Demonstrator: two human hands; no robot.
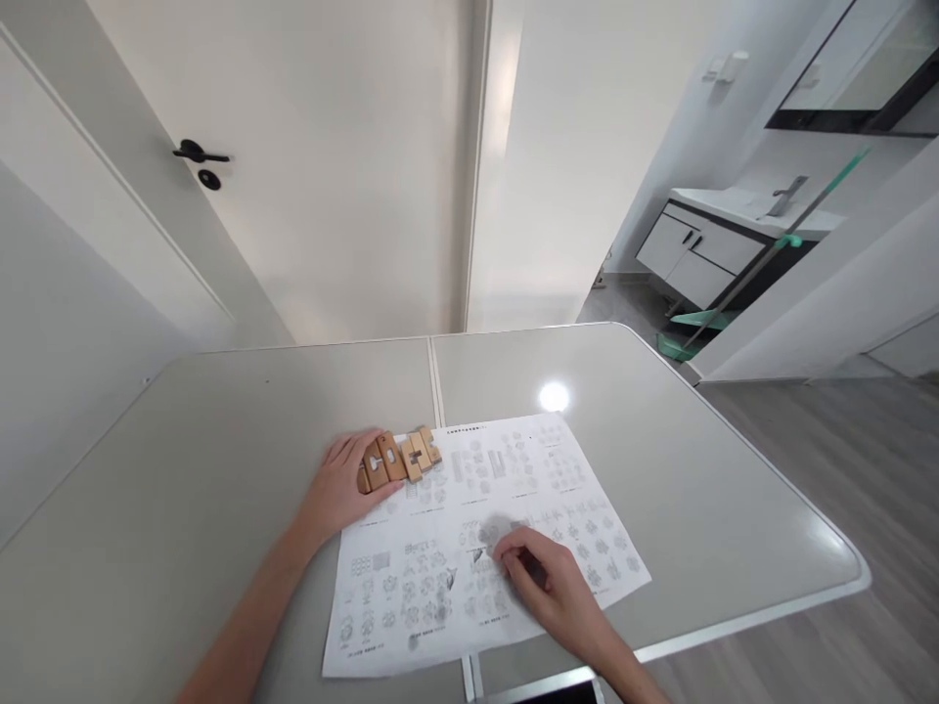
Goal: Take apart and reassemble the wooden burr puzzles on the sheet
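Observation:
My left hand [338, 497] is closed around one end of a row of wooden puzzle pieces [400, 458], thumb along the near side and fingers behind. Notches and slots are cut into the pieces, which lie side by side at the upper left of a printed paper sheet [514, 528]. Part of the row is hidden by the hand. Over the sheet's lower right, my right hand [549, 590] has its fingers curled and the fingertips together; whatever they hold, if anything, is hidden. Small grey diagrams cover the sheet, with dark marks or tears near its middle.
The paper lies on a light grey table [660, 469] with a pale rim and a seam [435, 381]. At the near edge is a dark opening [561, 692]. Beyond stands a white door with a black handle [200, 153]; at right are a sink cabinet [700, 249] and a green-tipped broom [788, 240].

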